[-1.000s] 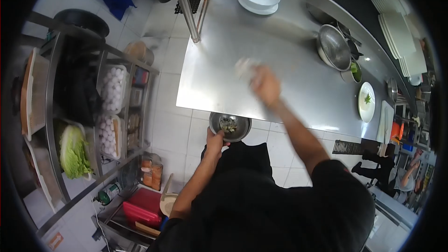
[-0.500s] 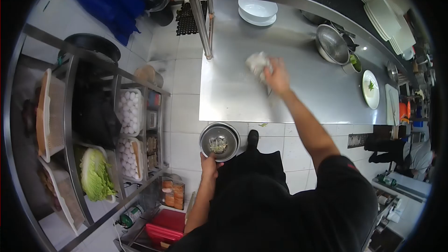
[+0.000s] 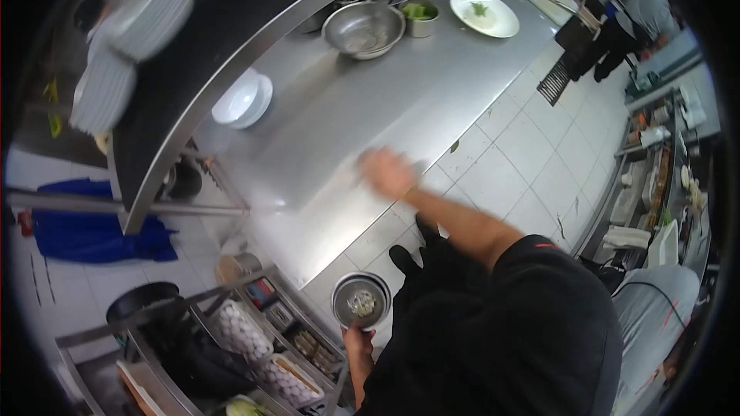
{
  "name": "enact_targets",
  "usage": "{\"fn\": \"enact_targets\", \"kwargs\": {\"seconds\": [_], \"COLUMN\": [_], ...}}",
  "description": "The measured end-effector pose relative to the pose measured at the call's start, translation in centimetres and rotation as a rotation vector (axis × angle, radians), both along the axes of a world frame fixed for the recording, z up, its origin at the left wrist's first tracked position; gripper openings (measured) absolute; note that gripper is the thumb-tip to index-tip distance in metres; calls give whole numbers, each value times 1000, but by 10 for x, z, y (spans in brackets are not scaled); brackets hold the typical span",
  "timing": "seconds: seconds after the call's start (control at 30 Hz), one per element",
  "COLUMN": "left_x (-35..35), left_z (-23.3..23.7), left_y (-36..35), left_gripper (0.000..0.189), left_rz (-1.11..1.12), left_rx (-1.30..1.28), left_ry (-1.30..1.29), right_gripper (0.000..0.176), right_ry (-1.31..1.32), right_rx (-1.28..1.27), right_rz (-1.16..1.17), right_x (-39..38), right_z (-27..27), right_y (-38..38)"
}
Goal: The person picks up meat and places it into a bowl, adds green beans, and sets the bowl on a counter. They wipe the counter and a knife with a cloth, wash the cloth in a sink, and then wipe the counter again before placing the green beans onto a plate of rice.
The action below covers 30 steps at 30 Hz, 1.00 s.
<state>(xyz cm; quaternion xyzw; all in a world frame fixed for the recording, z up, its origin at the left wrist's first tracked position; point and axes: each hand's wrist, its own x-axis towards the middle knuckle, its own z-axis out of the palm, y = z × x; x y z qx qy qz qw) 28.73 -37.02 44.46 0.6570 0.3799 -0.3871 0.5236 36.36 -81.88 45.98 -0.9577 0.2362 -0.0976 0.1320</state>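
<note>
My left hand (image 3: 359, 339) holds a round metal bowl (image 3: 339, 302) by its near rim, just off the table's front edge. Small pale scraps (image 3: 362, 304) lie in the bowl. Over the steel table (image 3: 308, 146), my right hand (image 3: 388, 173) is low above or on the surface and smeared by motion. Its fingers and anything under them cannot be made out; the white cloth seen earlier does not show clearly.
White bowls (image 3: 245, 100) stand at the table's back left. A metal bowl (image 3: 364, 29), a pot of greens (image 3: 420, 19) and a garnished plate (image 3: 484, 13) stand farther right. Egg trays (image 3: 243, 330) sit on the lower-left shelf. Two people are at the right.
The view has turned and swung toward the right. My right hand has moved across the table toward its front edge. My left hand still holds the metal bowl.
</note>
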Motion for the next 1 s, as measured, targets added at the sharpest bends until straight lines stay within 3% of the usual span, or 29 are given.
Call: {"fn": "enact_targets", "kwargs": {"seconds": [0.03, 0.07, 0.1, 0.13, 0.2, 0.27, 0.3, 0.33, 0.37, 0.43, 0.53, 0.63, 0.7, 0.8, 0.93, 1.0], "left_x": [-1, 3, 6, 11, 25, 44, 60, 71, 81, 102, 116, 124, 127, 100, 46, 29], "left_z": [-10, -6, 0, 10, 26, 38, 52, 64, 76, 93, 108, 68, 45, 52, 86, 77], "left_y": [17, 23, 28, 18, 14, -10, -33, -56, -86, -158, -272, -352, -404, -464, -510, -523], "left_gripper": [51, 51, 51, 49, 43, 35, 31, 27, 24, 21, 22, 20, 17, 19, 35, 22], "left_rz": [-128, -232, -333, -325, -232, -184, -219, -249, -306, -389, -372, -316, -281, -82, 147, -27], "left_rx": [-19, -22, -23, -27, -30, -105, -181, -253, -243, -260, -310, -367, -372, -342, 200, 293], "left_ry": [-18, -41, -68, -31, 125, 243, 228, 213, 90, -93, -203, -253, -242, -349, -693, -1067], "right_gripper": [29, 27, 25, 27, 28, 32, 32, 35, 40, 36, 33, 37, 39, 37, 34, 35], "right_ry": [33, -95, -156, -192, -176, -138, -89, -31, -127, -252, -300, -149, -277, -197, -39, -1], "right_rx": [140, 140, -74, -102, -181, 148, -45, -138, -31, 178, -21, 111, 3, -6, -66, -54], "right_rz": [-204, -387, -562, -716, -810, -576, -434, -230, -6, 145, 56, -271, -400, -583, -593, -575], "right_x": [-20, -44, -69, -84, -97, -80, -62, -60, -56, -77, -116, -198, -255, -322, -344, -332], "right_z": [11, 8, 23, 26, 19, 5, -32, -3, -7, 26, -1, 15, 2, 6, 31, 37], "right_y": [-75, -150, -195, -236, -243, -188, -145, -97, -69, -65, -158, -310, -420, -563, -691, -725]}}
